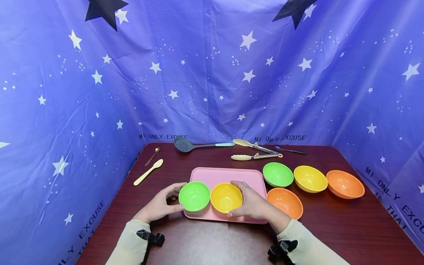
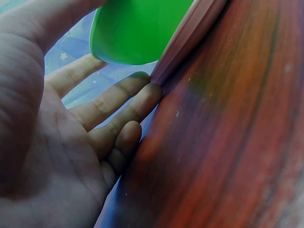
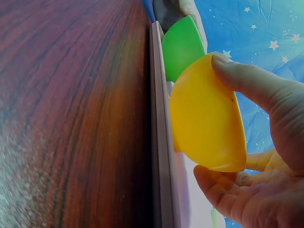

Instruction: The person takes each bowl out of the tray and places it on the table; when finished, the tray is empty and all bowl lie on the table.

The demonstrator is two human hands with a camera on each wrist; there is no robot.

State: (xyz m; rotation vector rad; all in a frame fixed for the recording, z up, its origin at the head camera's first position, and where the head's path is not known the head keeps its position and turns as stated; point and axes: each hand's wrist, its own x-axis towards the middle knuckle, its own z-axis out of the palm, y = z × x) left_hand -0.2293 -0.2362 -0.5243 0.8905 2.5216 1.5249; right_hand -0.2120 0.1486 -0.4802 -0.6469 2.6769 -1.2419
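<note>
On the pink tray (image 1: 228,175) a green bowl (image 1: 194,196) and a yellow bowl (image 1: 226,198) sit side by side, mouths up. My left hand (image 1: 162,202) holds the green bowl from its left side, thumb near the front and fingers behind. In the left wrist view, the lower fingers (image 2: 137,102) reach the tray's edge. My right hand (image 1: 253,202) grips the yellow bowl at its right side. The right wrist view shows the thumb on the rim of the yellow bowl (image 3: 204,114) and fingertips at its other side.
Right of the tray stand another green bowl (image 1: 278,175), another yellow bowl (image 1: 310,179) and two orange bowls (image 1: 345,184). Along the back lie a skimmer (image 1: 183,144), tongs (image 1: 256,156) and a dark-handled spoon (image 1: 291,150). A cream spoon (image 1: 149,172) and a small metal spoon (image 1: 153,155) lie left.
</note>
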